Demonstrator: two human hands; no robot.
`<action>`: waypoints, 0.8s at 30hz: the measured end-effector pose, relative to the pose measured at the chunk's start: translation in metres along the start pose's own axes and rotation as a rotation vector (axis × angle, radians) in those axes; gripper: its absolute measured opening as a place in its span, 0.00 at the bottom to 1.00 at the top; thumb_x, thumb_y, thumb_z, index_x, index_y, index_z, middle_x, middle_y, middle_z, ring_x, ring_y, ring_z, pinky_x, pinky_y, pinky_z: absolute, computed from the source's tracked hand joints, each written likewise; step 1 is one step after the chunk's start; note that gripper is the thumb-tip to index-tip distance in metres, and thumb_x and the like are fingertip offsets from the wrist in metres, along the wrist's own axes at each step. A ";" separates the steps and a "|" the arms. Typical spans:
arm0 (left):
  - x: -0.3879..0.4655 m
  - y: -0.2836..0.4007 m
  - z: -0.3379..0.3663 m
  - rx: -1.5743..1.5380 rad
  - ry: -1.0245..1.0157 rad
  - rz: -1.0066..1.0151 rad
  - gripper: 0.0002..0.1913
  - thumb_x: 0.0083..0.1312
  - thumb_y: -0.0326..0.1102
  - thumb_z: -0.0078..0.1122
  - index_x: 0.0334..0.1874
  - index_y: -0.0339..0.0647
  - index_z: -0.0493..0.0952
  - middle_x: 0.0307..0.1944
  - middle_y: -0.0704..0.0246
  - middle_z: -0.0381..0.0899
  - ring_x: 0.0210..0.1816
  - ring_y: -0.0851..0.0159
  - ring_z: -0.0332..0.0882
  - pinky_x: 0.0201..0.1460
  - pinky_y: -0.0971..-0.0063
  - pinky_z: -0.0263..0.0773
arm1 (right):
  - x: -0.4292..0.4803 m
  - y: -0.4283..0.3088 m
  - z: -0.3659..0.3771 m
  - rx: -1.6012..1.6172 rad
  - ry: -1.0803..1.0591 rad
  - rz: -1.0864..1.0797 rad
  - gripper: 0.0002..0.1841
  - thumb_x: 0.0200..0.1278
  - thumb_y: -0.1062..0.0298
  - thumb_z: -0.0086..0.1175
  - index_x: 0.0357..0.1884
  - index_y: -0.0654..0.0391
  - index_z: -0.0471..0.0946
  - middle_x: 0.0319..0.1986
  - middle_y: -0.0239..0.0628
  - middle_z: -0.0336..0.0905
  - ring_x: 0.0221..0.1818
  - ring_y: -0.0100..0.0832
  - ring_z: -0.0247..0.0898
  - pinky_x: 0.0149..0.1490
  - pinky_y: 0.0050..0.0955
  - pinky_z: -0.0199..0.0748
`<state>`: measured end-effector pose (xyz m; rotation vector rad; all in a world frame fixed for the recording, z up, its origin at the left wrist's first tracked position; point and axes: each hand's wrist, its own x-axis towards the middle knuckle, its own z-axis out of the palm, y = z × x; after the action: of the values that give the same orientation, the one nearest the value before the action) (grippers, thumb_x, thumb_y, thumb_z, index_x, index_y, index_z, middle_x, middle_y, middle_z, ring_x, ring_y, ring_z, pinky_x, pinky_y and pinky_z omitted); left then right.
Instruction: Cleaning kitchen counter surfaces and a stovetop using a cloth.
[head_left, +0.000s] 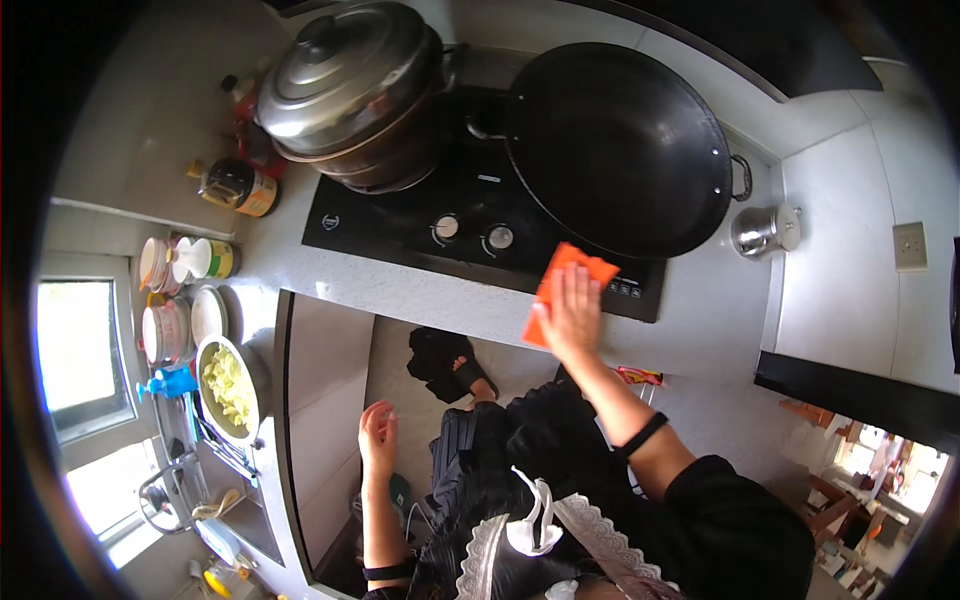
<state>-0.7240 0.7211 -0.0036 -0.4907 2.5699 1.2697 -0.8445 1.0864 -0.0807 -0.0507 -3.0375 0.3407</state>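
My right hand (574, 311) lies flat, fingers together, on an orange cloth (562, 262). The cloth rests over the front edge of a black glass gas cooktop (382, 229) and the pale counter. Just beyond it, a large black wok (619, 150) stands on the cooktop's right side. Two knobs (500, 238) sit to the left of the cloth. My left hand (378, 435) hangs low over the floor, fingers loosely curled, with nothing in it. At the back left of the cooktop stands a big lidded metal pot (345, 90).
A bowl of chopped pale-green vegetable (229, 386) stands on the left counter near the sink (251, 521). Bottles (244, 187) and jars (161, 330) line the wall. A small lidded steel pot (761, 231) stands right of the wok, whose handle (742, 178) sticks out.
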 end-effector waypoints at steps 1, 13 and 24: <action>0.000 -0.001 -0.002 -0.002 0.010 -0.002 0.10 0.69 0.32 0.55 0.48 0.37 0.77 0.55 0.62 0.74 0.39 0.68 0.80 0.42 0.75 0.77 | 0.009 -0.028 0.007 0.065 -0.003 -0.075 0.37 0.68 0.50 0.47 0.72 0.62 0.54 0.72 0.53 0.48 0.75 0.51 0.40 0.76 0.50 0.35; -0.006 -0.069 -0.063 0.024 0.088 -0.056 0.09 0.69 0.32 0.55 0.47 0.36 0.78 0.55 0.64 0.75 0.41 0.68 0.79 0.43 0.74 0.77 | -0.020 0.023 0.002 -0.164 0.140 0.149 0.30 0.71 0.58 0.43 0.71 0.61 0.57 0.72 0.50 0.51 0.74 0.48 0.47 0.75 0.51 0.40; -0.007 -0.103 -0.078 -0.086 0.005 -0.102 0.10 0.68 0.32 0.56 0.47 0.35 0.78 0.55 0.61 0.74 0.43 0.62 0.81 0.46 0.71 0.78 | 0.089 -0.240 0.075 0.147 0.022 -0.436 0.31 0.71 0.58 0.46 0.70 0.63 0.58 0.72 0.50 0.50 0.75 0.45 0.43 0.76 0.44 0.38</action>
<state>-0.6815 0.6014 -0.0289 -0.6342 2.4673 1.3495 -0.9451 0.8394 -0.0927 0.6002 -2.8805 0.5135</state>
